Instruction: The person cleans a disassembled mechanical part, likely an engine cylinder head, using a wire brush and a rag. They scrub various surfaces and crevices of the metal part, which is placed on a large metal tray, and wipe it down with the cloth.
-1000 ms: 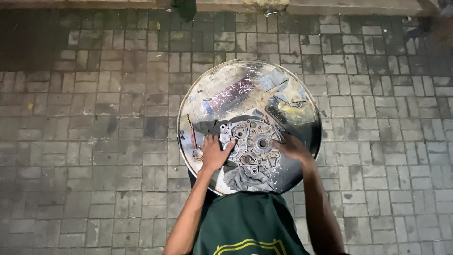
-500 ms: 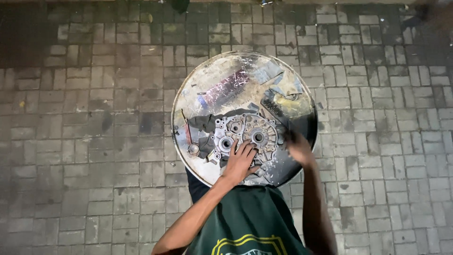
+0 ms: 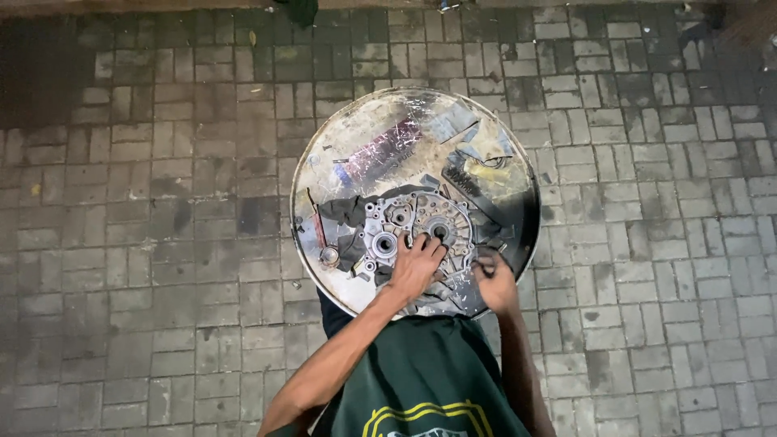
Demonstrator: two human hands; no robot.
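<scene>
Down on the round, scuffed metal tabletop we see a grey cast-metal engine casing with several round bores, lying flat a little toward our near edge of the top. Our left hand rests on the near part of that casing, palm down, fingers spread and flat, closed on nothing. Our right hand sits just beside the casing, on its right, at the near rim of the tabletop; its fingers are curled together, and we cannot tell whether they pinch anything small. Left of the casing a dark crumpled rag touches it and partly covers its edge. Further left, near the tabletop's rim, lie a small round metal ring and a thin reddish strip. Beyond the casing, scraps of foil and paper clutter the far half. Around the tabletop spreads grey brick paving, and our green shirt hides the near edge
</scene>
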